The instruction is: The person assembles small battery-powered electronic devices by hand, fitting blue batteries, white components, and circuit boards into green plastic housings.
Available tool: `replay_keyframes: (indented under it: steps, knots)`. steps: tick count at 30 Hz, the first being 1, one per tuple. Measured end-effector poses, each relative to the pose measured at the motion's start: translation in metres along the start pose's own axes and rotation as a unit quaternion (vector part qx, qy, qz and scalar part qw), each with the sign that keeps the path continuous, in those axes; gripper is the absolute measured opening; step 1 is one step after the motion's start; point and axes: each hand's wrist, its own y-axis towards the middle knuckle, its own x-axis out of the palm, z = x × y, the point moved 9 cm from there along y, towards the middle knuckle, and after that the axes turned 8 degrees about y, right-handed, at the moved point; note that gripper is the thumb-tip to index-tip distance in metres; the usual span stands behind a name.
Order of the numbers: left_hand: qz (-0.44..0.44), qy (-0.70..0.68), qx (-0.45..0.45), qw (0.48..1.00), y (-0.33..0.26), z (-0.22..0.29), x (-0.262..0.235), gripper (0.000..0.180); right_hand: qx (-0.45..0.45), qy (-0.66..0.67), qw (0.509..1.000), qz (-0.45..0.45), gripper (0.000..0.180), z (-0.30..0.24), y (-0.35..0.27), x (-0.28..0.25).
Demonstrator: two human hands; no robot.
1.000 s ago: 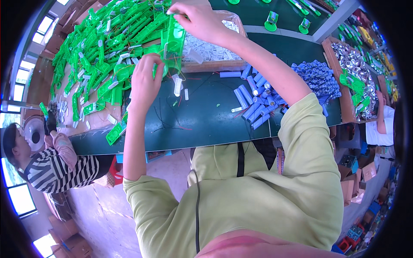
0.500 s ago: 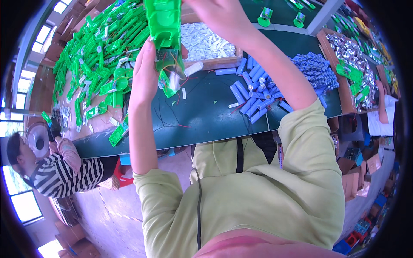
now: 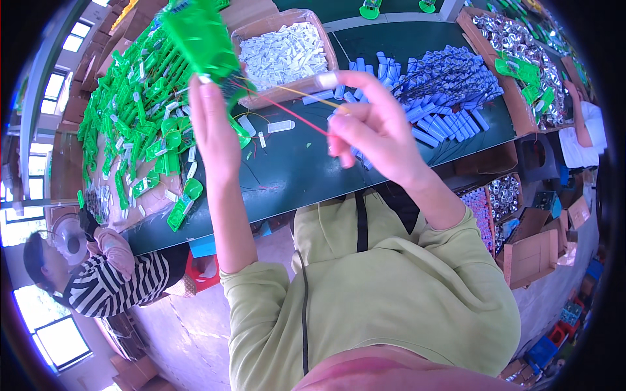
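My left hand (image 3: pixel 215 124) is raised above the dark green table (image 3: pixel 287 176) and grips a green plastic housing (image 3: pixel 199 39) from below. Thin red and yellow wires (image 3: pixel 293 107) run from the housing to my right hand (image 3: pixel 372 127), which pinches their ends between fingertips, with a small white piece (image 3: pixel 326 79) at the index finger. Both hands hover close together over the table's middle.
A heap of green housings (image 3: pixel 137 124) covers the table's left. A cardboard box of white pieces (image 3: pixel 283 52) sits at the back, blue cylinders (image 3: pixel 430 85) to the right, a box of silver parts (image 3: pixel 515 39) far right. A person in a striped top (image 3: pixel 104 287) sits lower left.
Both hands have lifted off the table toward me. The green housing came up with my left hand, and my right hand has drawn the wires out to the right.
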Motion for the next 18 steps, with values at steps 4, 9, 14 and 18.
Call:
replay_keyframes:
  steps: [4,9,14,18]
  knots:
    - [-0.058,0.068,-0.046,0.995,-0.023,-0.016,0.022,0.041,-0.019,0.047,0.993,-0.109,0.041,-0.028,-0.002,0.003]
    - [-0.084,0.019,-0.059,0.995,-0.045,-0.028,0.032,0.039,0.028,0.155,0.959,-0.234,0.058,-0.01,-0.034,-0.004]
    - [-0.099,-0.001,-0.138,0.985,-0.058,-0.052,0.025,0.042,0.147,0.007,0.976,-0.161,0.043,0.008,-0.052,-0.026]
    - [-0.083,-0.011,-0.159,0.984,-0.056,-0.054,0.03,0.043,0.121,0.103,0.979,-0.128,0.044,0.018,-0.052,-0.036]
